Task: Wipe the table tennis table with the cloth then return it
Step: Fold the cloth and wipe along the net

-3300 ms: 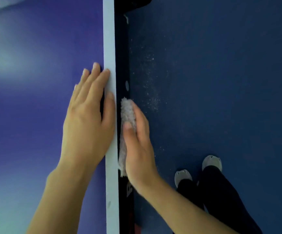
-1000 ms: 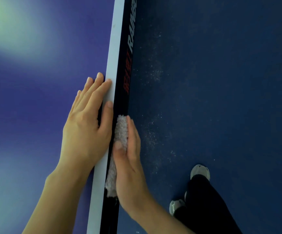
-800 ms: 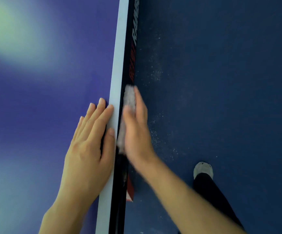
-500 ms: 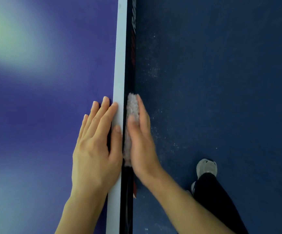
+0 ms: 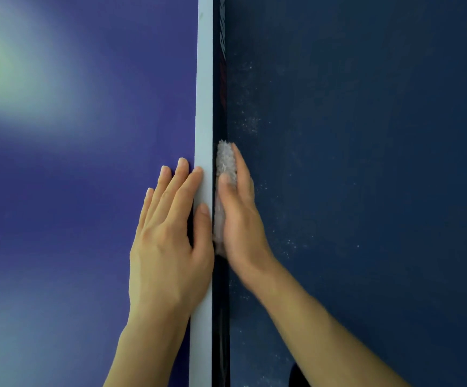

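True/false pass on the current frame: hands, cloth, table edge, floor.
1. The left hand lies flat on the table top, fingers straight. True.
2. The left hand holds the cloth. False: the right hand grips it, thumb over it.
3. The cloth is against the table's black side edge, just outside the white line. True.
4. The floor beside the table is spotless. False: pale specks lie scattered on it near the edge.
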